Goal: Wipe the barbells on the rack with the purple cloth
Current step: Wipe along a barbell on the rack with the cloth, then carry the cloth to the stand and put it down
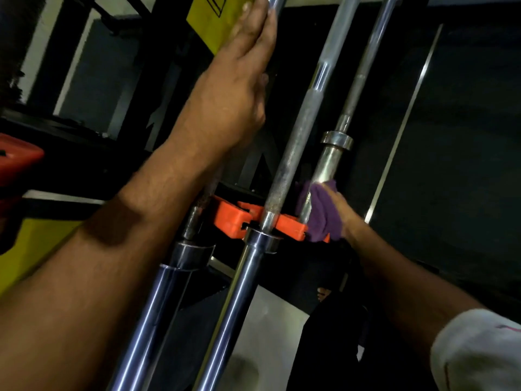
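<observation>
- Barbells stand nearly upright in front of you, three in a row, leaning up and to the right: a left barbell [180,277], a middle barbell [293,153] and a right barbell [335,153].
- Your left hand [239,80] lies flat against the upper shaft of the left barbell, fingers straight and pointing up, with nothing gripped.
- Your right hand [342,213] presses the purple cloth [321,213] against the lower sleeve of the right barbell, just below its steel collar; your fingers wrap over the cloth, which bunches around the bar.
- The orange rack holder [234,221] sits between the bars low down, and the middle barbell passes through a slot in it; the cloth touches its right end.
- The middle barbell shows a rough knurled stretch along its shaft, and a smooth shiny sleeve below its collar.
- The left barbell's thick sleeve runs down to the bottom edge, partly behind your left forearm.
- A yellow panel [217,21] behind your left hand carries black line markings, but they are cut off and cannot be read.
- A white sleeve [479,351] on your right arm bears a small pink mark, too blurred to read.
- An orange-red object [17,159] shows at the left edge, with a dark wall [465,136] to the right.
</observation>
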`<action>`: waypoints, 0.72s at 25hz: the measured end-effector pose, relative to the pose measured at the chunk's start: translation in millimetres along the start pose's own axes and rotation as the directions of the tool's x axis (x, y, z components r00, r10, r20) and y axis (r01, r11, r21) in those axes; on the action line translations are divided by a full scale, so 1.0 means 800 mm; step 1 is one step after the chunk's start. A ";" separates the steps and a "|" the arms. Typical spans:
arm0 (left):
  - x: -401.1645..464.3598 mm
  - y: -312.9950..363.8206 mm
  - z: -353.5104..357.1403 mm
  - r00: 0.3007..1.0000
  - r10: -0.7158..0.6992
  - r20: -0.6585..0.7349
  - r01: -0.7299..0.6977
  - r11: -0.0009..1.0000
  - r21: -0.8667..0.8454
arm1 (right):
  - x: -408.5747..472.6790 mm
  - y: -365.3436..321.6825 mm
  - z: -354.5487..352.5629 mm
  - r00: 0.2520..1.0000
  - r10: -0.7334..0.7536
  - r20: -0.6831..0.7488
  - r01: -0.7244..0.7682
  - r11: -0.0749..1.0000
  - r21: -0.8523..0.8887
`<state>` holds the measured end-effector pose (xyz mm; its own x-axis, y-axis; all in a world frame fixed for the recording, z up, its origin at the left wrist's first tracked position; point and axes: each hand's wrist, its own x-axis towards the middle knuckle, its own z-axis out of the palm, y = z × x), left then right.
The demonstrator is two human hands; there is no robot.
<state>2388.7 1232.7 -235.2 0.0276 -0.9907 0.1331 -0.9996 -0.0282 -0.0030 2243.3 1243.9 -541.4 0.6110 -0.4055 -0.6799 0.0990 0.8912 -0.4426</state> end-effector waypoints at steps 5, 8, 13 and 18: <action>-0.003 0.006 -0.005 0.998 -0.044 0.041 0.043 0.999 0.022 | 0.015 -0.053 -0.006 0.967 -0.159 -0.201 0.137 0.983 -0.119; -0.003 0.007 -0.002 0.999 -0.027 0.029 0.027 1.000 -0.004 | 0.020 -0.075 0.003 0.951 -0.170 -0.259 0.150 0.984 -0.097; 0.003 -0.005 0.009 1.000 0.005 0.012 -0.004 0.998 -0.065 | -0.021 0.004 -0.010 0.991 -0.059 -0.120 0.005 0.913 -0.407; 0.004 0.000 0.006 1.000 0.010 0.024 -0.009 0.998 -0.064 | -0.069 -0.035 0.001 0.974 -0.190 -0.121 -0.053 0.329 -0.943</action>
<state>2388.5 1228.9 -239.3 0.0174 -0.9938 0.1096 -0.9982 -0.0110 0.0590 2207.4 1241.6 -490.5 0.4817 -0.5891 -0.6488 -0.7401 0.1229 -0.6612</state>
